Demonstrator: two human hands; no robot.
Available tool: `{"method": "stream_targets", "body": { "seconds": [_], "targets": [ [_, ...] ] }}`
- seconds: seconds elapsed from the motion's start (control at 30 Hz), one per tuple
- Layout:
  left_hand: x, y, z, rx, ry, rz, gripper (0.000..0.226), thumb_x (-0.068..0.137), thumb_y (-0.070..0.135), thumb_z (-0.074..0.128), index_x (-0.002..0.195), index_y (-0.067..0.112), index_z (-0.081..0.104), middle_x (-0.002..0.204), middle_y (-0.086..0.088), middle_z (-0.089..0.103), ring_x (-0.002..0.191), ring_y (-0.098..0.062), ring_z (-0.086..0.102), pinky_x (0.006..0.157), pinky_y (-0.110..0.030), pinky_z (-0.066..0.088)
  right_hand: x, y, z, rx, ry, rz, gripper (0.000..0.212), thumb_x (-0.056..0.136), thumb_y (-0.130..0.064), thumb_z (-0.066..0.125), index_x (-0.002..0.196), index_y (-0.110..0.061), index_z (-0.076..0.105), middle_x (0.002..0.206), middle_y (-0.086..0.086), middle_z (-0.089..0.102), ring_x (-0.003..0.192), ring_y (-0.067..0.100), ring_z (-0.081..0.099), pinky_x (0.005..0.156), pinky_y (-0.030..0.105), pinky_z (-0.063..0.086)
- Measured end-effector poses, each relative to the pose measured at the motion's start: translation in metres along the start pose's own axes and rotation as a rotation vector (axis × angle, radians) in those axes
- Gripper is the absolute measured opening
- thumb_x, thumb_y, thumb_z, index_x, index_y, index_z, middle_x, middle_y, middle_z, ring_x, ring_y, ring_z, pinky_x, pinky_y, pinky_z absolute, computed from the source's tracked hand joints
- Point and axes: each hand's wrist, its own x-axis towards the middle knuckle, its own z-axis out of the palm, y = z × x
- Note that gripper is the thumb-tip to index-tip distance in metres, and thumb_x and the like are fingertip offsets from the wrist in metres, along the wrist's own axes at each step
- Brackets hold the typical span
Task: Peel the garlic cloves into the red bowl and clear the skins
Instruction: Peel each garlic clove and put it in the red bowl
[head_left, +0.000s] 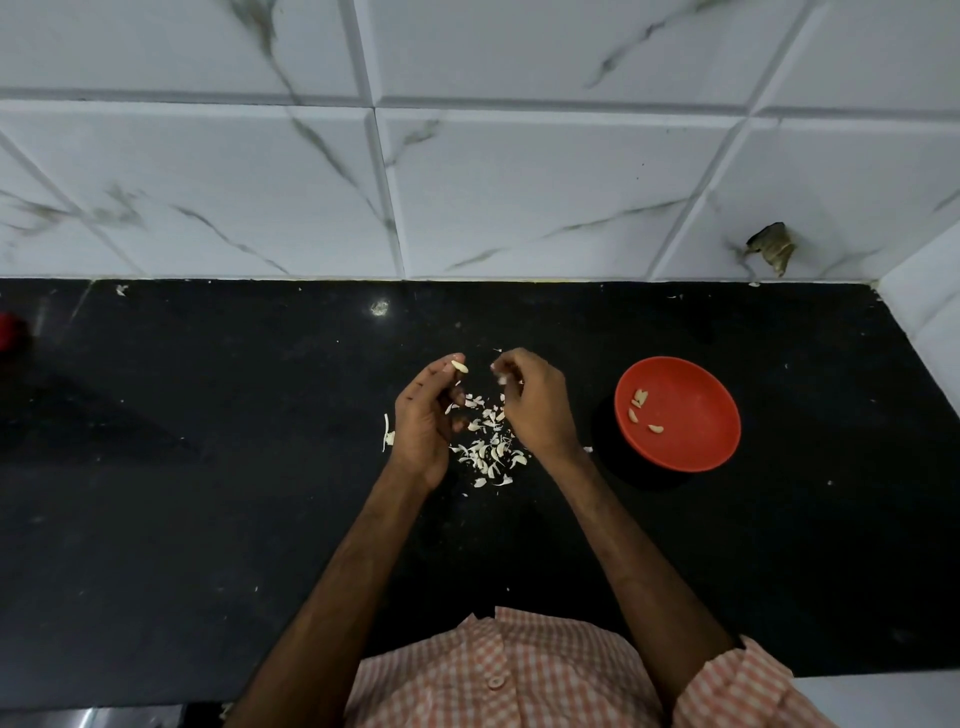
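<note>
Mid-task. Left hand pinches a clove that looks peeled. Right hand is curled on a white scrap, likely skin. Bowl, right of the hands, holds about four cloves. Skins still piled on counter, uncleared.

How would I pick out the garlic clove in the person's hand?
On the black counter, left of the red bowl, two hands hover over a heap of white skins. The clove sits at the left hand's fingertips: plump and raised, while the right hand pinches only a thin scrap.
</note>
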Motion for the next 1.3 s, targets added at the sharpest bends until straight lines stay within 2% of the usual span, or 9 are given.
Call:
{"method": "stream_targets", "body": {
  "seconds": [0.2, 0.33, 0.47, 0.6, 0.77, 0.93, 1.0, 1.1, 1.3],
  "targets": [
    [0.0, 0.0, -0.001, -0.006, -0.003, 0.004, 0.011, 0.096, 0.02, 0.059, 0.101, 0.019, 0.068, 0.076, 0.009, 0.059, 0.067, -0.005, 0.05, 0.047, -0.018, 0.038, -0.002, -0.007, -0.001, -0.037, -0.007, -0.031, 0.016, 0.101, -0.016, 0.053, 0.098, -0.015, 0.069, 0.085, -0.009, 0.067, 0.075, 0.004, 0.062, 0.07, 0.029, 0.055],
    [-0.001, 0.0, 0.0, -0.01, 0.007, 0.037, 0.011, 0.097, 0.015, 0.059, 0.098, 0.019, 0.069, 0.08, 0.008, 0.064, 0.064, -0.005, 0.054, 0.045, -0.018, 0.037, -0.003, -0.012, -0.001, -0.066, -0.035, -0.118, 0.03, 0.092, 0.008, 0.054, 0.109, -0.01, 0.071, 0.116, -0.001, 0.067, 0.113, 0.008, 0.057, 0.098, 0.019, 0.047],
    [-0.001, 0.0, 0.0, 0.021, 0.056, 0.057, 0.009, 0.097, 0.013, 0.06, 0.097, 0.019, 0.067, 0.076, 0.007, 0.064, 0.06, -0.005, 0.054, 0.042, -0.017, 0.035, -0.004, -0.013, -0.001, 0.055, 0.008, -0.067, 0.01, 0.096, -0.01, 0.064, 0.105, -0.009, 0.07, 0.093, 0.0, 0.074, 0.085, 0.007, 0.069, 0.077, 0.026, 0.059],
    [-0.001, 0.0, 0.001, 0.015, 0.086, 0.065, 0.007, 0.096, 0.013, 0.061, 0.096, 0.017, 0.066, 0.078, 0.006, 0.065, 0.058, -0.005, 0.055, 0.041, -0.017, 0.034, -0.006, -0.016, -0.001, 0.034, 0.083, -0.033, 0.024, 0.094, -0.03, 0.07, 0.081, -0.013, 0.059, 0.066, -0.005, 0.058, 0.057, 0.007, 0.055, 0.054, 0.025, 0.047],
    [0.0, -0.001, 0.002, 0.019, 0.101, 0.083, 0.007, 0.096, 0.013, 0.061, 0.096, 0.017, 0.066, 0.081, 0.008, 0.067, 0.057, -0.004, 0.056, 0.042, -0.017, 0.033, -0.003, -0.015, -0.003, 0.073, 0.006, -0.057, 0.016, 0.087, -0.002, 0.074, 0.097, -0.008, 0.063, 0.085, 0.001, 0.066, 0.076, 0.007, 0.063, 0.068, 0.021, 0.053],
    [0.001, -0.002, 0.0, 0.054, 0.113, 0.105, 0.005, 0.096, 0.013, 0.062, 0.097, 0.015, 0.066, 0.081, 0.007, 0.067, 0.058, -0.004, 0.056, 0.042, -0.017, 0.033, -0.004, -0.014, -0.002, -0.032, 0.057, -0.011, 0.032, 0.092, -0.035, 0.072, 0.07, -0.014, 0.061, 0.057, -0.006, 0.058, 0.049, 0.007, 0.053, 0.05, 0.028, 0.046],
    [0.002, -0.005, 0.001, 0.081, 0.117, 0.121, 0.005, 0.096, 0.014, 0.062, 0.096, 0.014, 0.067, 0.081, 0.004, 0.067, 0.06, -0.006, 0.056, 0.043, -0.018, 0.034, -0.005, -0.019, -0.003, 0.132, 0.024, -0.042, 0.015, 0.09, -0.019, 0.075, 0.085, -0.013, 0.062, 0.07, -0.006, 0.063, 0.062, 0.005, 0.061, 0.06, 0.021, 0.05],
    [0.003, -0.008, 0.001, 0.092, 0.14, 0.14, 0.005, 0.096, 0.012, 0.062, 0.094, 0.011, 0.067, 0.078, 0.002, 0.067, 0.062, -0.008, 0.056, 0.043, -0.02, 0.037, -0.006, -0.023, -0.006, 0.302, -0.06, -0.06, 0.029, 0.086, 0.0, 0.074, 0.112, -0.009, 0.063, 0.093, 0.0, 0.071, 0.09, 0.006, 0.069, 0.081, 0.02, 0.056],
    [0.003, -0.01, 0.0, 0.15, 0.136, 0.195, 0.004, 0.096, 0.01, 0.062, 0.096, 0.006, 0.064, 0.076, -0.005, 0.066, 0.064, -0.012, 0.058, 0.042, -0.023, 0.041, -0.008, -0.025, -0.003, 0.304, -0.024, -0.127, 0.012, 0.092, -0.005, 0.07, 0.103, -0.006, 0.073, 0.094, 0.0, 0.074, 0.085, 0.007, 0.072, 0.078, 0.024, 0.06]
  ]
}}
